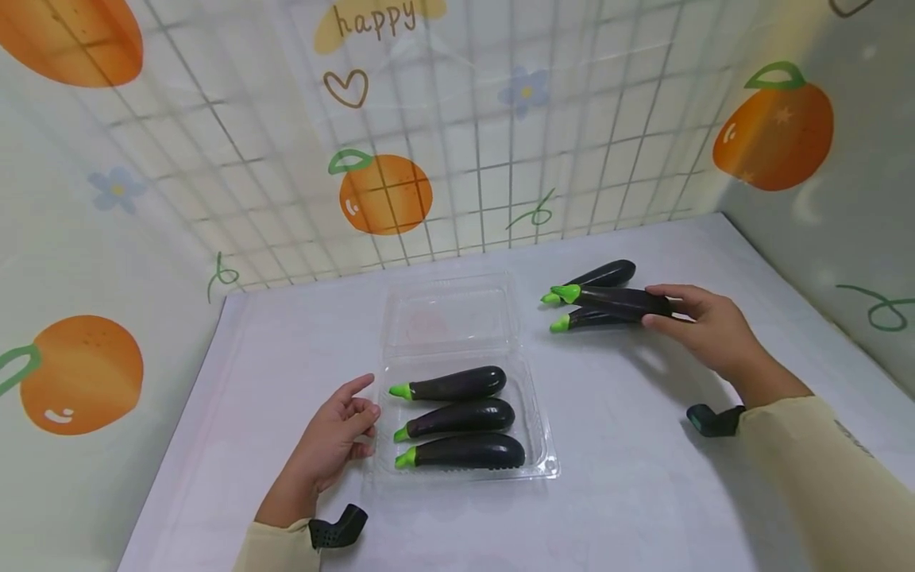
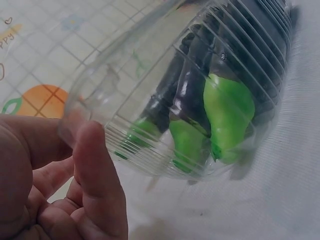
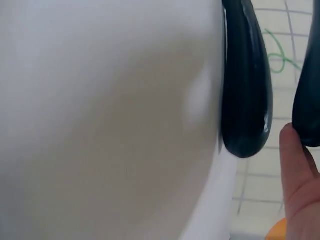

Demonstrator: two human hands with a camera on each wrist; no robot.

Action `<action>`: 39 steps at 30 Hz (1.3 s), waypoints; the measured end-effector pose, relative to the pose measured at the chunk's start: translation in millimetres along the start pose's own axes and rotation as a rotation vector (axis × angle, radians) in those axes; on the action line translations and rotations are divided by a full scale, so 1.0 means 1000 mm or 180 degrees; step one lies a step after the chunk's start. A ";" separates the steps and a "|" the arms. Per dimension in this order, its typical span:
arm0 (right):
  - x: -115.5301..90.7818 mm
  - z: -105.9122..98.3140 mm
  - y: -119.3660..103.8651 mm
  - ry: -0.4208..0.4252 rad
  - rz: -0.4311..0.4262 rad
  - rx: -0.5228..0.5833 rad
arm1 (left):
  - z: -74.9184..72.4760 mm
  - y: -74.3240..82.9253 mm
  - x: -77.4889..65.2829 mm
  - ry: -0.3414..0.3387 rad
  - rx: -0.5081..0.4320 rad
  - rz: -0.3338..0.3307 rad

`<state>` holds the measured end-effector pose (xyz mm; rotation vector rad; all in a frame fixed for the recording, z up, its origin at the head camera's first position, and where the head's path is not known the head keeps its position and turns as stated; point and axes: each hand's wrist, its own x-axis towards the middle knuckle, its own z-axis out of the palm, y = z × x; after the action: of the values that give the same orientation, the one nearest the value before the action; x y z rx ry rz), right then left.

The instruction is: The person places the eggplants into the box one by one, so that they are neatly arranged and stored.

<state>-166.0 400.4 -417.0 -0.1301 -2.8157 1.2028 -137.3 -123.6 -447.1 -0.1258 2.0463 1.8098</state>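
Note:
A clear plastic clamshell container (image 1: 534,421) lies open on the table, its lid (image 1: 449,314) folded back. Three dark eggplants with green stems lie side by side in its base: a far one (image 1: 461,384), a middle one (image 1: 465,418) and a near one (image 1: 472,451). At the base's left edge my left hand (image 1: 336,429) pinches the rim between thumb and finger. To the right, my right hand (image 1: 715,330) grips an eggplant (image 1: 618,301) by its rounded end. Behind it lies another eggplant (image 1: 608,274); a third (image 1: 589,318) is partly hidden beneath it.
A white cloth covers the table (image 1: 286,342). Printed sheeting with oranges and a grid (image 1: 479,175) stands along the back and sides. Each wrist bears a black device, one at the left sleeve (image 1: 339,527) and one at the right (image 1: 715,421).

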 end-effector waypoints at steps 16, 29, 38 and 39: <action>-0.007 0.016 -0.032 0.0022 -0.0286 0.0103 | -0.003 -0.001 0.003 -0.0074 -0.0036 0.0031; -0.010 0.031 -0.060 -0.0103 -0.0518 0.0431 | 0.001 -0.001 0.001 -0.0010 -0.0035 0.0020; -0.005 0.047 -0.070 -0.0190 -0.0594 0.0717 | 0.001 -0.002 0.001 -0.0002 -0.0040 0.0044; -0.005 0.049 -0.071 -0.0187 -0.0621 0.0763 | 0.002 -0.001 0.001 0.0002 -0.0029 0.0047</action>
<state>-169.3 315.7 -399.2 0.1926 -2.6278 1.5019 -137.2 -122.2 -448.7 -0.1143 2.0449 1.8282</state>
